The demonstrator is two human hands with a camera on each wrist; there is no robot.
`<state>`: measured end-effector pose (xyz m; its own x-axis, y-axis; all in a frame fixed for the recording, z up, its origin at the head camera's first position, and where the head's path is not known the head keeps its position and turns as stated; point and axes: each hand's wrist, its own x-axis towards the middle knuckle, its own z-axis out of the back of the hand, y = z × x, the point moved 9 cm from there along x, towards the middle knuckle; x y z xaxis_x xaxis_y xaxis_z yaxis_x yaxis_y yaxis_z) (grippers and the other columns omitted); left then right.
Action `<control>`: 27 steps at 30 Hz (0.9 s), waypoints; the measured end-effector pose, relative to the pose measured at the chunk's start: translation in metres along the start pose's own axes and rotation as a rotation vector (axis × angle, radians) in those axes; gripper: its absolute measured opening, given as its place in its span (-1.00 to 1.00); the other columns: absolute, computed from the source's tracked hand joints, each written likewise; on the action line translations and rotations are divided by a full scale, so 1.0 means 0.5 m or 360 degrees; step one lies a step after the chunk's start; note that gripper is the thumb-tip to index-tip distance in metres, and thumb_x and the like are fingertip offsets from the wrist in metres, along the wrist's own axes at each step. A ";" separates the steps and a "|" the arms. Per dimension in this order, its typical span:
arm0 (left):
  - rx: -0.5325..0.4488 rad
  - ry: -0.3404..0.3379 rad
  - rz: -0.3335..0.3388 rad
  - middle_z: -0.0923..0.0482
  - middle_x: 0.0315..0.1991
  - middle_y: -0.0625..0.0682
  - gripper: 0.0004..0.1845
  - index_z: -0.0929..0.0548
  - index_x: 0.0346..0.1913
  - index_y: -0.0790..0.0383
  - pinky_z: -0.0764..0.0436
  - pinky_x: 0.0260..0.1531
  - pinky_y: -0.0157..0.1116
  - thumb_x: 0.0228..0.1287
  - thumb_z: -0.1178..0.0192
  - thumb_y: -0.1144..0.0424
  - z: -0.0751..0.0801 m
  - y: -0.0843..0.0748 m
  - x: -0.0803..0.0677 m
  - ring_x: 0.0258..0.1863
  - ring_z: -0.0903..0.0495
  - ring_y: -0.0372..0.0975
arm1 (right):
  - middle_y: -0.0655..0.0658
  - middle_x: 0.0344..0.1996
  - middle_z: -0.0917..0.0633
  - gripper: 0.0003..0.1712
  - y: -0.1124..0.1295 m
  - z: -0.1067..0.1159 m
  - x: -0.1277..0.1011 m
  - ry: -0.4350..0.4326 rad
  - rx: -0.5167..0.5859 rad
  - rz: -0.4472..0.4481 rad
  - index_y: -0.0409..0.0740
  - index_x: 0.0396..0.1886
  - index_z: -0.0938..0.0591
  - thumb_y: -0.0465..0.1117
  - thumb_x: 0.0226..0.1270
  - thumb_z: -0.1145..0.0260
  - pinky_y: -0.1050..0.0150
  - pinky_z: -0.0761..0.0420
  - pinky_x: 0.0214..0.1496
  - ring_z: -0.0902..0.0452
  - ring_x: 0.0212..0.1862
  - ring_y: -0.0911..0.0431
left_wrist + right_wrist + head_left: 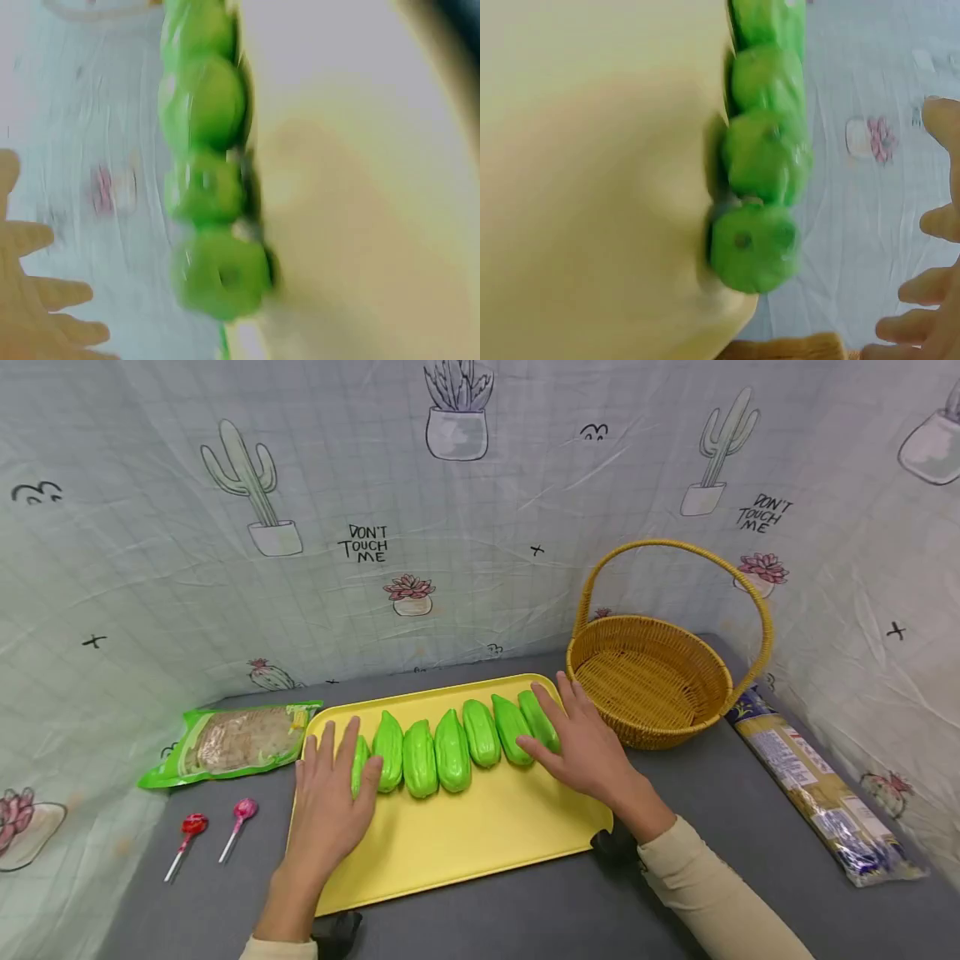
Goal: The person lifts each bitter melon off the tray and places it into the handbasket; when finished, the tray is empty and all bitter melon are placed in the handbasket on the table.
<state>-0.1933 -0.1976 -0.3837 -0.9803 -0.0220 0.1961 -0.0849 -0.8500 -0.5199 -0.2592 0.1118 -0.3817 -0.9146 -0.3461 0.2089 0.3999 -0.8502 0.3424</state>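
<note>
Glossy, bright green ridged gourd-like vegetables lie side by side in a row on a yellow tray. My left hand is over the tray's left end, fingers spread, partly hiding the leftmost vegetable. At the other end, my right hand has its fingers spread beside the rightmost vegetable. Neither hand grips anything; whether they touch the vegetables or tray, I cannot tell. Both wrist views show the row's blunt ends, a little blurred, with straight fingers at the side.
A wicker basket with a tall handle stands behind the tray at right. Beside it lies a long, shiny packet. A green-edged bag is at left, with a red lollipop and a pink lollipop before it. Patterned cloth surrounds the grey table.
</note>
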 end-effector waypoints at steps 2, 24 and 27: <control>-0.0141 -0.0046 0.0056 0.14 0.64 0.38 -0.30 0.02 0.66 0.13 0.14 0.50 0.39 0.66 0.19 -0.10 0.020 0.028 0.006 0.60 0.22 0.34 | -0.31 0.67 0.10 -0.04 -0.011 0.003 0.012 0.0029 0.0024 -0.0029 0.11 0.68 -0.03 0.34 0.47 -0.15 -0.44 -0.41 0.33 0.14 0.64 -0.32; -0.0545 0.0139 0.0649 0.03 0.60 0.42 -0.22 0.05 0.63 0.36 -0.04 0.58 0.19 0.65 0.40 -0.16 -0.008 0.225 0.005 0.59 0.03 0.25 | -0.31 0.61 -0.18 -0.19 -0.064 -0.068 0.079 0.0220 0.0336 -0.0153 -0.04 0.67 -0.06 0.17 0.62 -0.03 -0.28 -0.39 0.44 -0.36 0.45 -0.31; -0.0586 0.0045 0.0690 -0.04 0.58 0.41 -0.28 -0.06 0.60 0.40 -0.07 0.58 0.16 0.67 0.35 -0.09 -0.001 0.230 0.002 0.58 -0.01 0.24 | -0.27 0.59 -0.24 -0.22 -0.073 -0.077 0.080 0.0246 0.0393 -0.0166 -0.07 0.66 -0.07 0.11 0.64 -0.03 -0.25 -0.38 0.47 -0.33 0.47 -0.27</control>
<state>-0.2044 -0.2953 -0.4438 -0.9433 -0.3096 -0.1195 0.2748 -0.5269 -0.8043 -0.3128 0.1135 -0.4212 -0.9422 -0.3342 0.0257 0.2882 -0.7686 0.5711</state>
